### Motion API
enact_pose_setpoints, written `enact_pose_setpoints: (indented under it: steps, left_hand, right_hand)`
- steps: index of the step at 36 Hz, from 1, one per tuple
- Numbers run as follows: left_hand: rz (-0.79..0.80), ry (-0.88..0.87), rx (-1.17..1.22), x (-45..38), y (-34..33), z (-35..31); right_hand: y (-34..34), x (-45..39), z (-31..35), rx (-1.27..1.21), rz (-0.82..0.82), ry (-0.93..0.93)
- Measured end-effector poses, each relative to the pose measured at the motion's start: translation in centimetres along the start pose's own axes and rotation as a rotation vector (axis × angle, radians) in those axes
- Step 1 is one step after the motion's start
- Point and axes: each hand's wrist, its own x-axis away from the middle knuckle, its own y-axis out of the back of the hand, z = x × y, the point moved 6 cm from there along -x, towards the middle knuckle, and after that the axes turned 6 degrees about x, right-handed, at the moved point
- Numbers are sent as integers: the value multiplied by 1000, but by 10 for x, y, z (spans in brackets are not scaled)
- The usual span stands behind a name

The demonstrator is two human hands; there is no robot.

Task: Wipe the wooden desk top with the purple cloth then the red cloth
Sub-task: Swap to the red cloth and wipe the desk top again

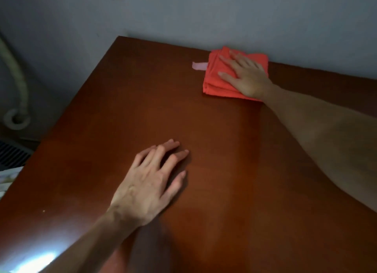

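Note:
The folded red cloth [216, 78] lies on the wooden desk top [214, 150] at the far right, close to the wall. My right hand [245, 75] presses flat on it with straight, spread fingers. A small pale tag [199, 66] sticks out from the cloth's left side. My left hand [151, 183] rests on the bare wood in the middle near part of the desk, fingers spread and lightly arched, holding nothing. No purple cloth is in view.
A grey wall [183, 17] runs along the desk's far edge. To the left of the desk a pale hose [20, 85] hangs down and curls near the floor. The desk's left edge [77, 93] slants toward me.

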Motion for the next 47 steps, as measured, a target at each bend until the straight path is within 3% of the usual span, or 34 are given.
enact_pose_setpoints:
  steps: [4,8,19,23,28,35,41,47]
  left_hand:
    - [-13,-9,9,1,1,-1]
    - [-27,-10,16,1,2,-1]
    - [-101,41,-74,16,6,-19]
    - [-109,35,-17,25,0,-47]
    - [-67,-107,16,24,-20,-85]
    - [-95,-79,151,-9,-32,-98]
    - [-70,-34,90,-17,-38,-97]
    - [19,-46,46,-21,-43,-97]
  right_hand:
    - [-7,31,3,-30,23,-184]
    - [-12,93,23,-27,9,-213]
    - [-19,382,107,10,-62,-10]
    - [-19,423,104,1,-42,124]
    - [-17,400,82,44,52,356]
    - [-7,326,32,110,76,593]
    - [-3,224,-31,172,37,531]
    - [4,120,-94,147,46,345]
